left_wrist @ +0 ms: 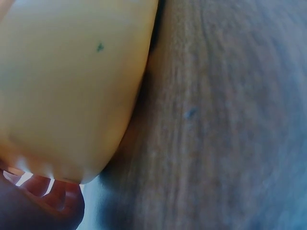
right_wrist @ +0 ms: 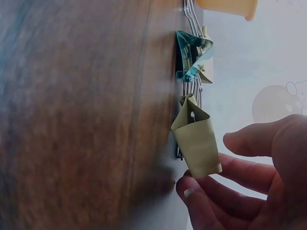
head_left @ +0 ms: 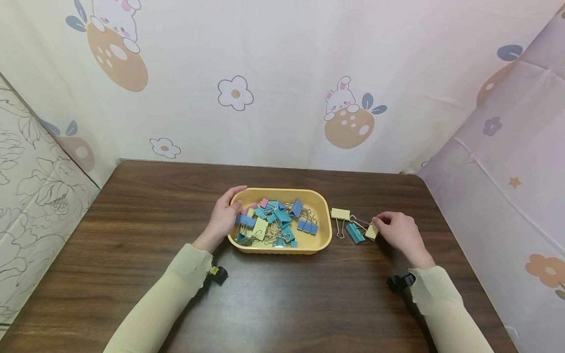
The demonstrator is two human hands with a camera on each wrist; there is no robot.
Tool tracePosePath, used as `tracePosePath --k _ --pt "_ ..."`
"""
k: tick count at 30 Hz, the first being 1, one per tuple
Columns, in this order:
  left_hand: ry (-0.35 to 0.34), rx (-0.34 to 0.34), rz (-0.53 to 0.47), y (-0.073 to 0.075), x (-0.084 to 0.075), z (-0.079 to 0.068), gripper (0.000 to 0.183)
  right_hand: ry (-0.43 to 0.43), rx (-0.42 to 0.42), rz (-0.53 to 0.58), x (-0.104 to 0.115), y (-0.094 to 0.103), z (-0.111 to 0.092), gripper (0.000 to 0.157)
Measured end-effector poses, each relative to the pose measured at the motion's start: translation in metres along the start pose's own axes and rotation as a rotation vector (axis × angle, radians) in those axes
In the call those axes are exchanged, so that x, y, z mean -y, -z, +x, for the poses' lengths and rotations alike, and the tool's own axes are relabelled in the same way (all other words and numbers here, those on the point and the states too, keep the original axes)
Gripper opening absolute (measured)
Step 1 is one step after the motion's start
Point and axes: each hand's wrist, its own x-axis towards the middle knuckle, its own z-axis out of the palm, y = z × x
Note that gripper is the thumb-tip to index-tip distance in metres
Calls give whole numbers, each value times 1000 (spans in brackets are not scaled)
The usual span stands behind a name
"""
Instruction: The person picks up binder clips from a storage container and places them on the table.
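Left hand [head_left: 222,218] gripped yellow tray [head_left: 278,250], right hand [head_left: 400,234] touched yellow clip [head_left: 372,231], thumb held apart, toward right edge of the surface [head_left: 309,304]

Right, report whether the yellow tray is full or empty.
Partly filled: the yellow tray holds binder clips, but bare bottom shows toward its right end.

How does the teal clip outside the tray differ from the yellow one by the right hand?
The teal clip lies nearer the tray than the yellow clip. The right hand is at the yellow clip; the teal clip lies apart from the hand. Both are binder clips.
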Motion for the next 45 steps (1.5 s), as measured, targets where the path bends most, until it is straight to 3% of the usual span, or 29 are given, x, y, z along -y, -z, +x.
tracePosePath --k 12,18,25,36,40,45 --pt "7 7 -17 0 1 2 40 28 -58 -3 4 5 -1 29" --pt "-8 5 -16 0 -1 0 41 169 -98 55 26 6 -1 26" --pt "-2 6 -18 0 -2 0 40 347 -110 188 67 -7 -3 15" --pt "0 7 -12 1 0 0 41 550 -8 239 128 -36 -9 15" --pt "3 13 -6 2 0 -1 41 590 86 182 144 -46 -10 15" --pt "19 18 -13 1 -1 -1 40 643 203 10 158 -54 -6 21"
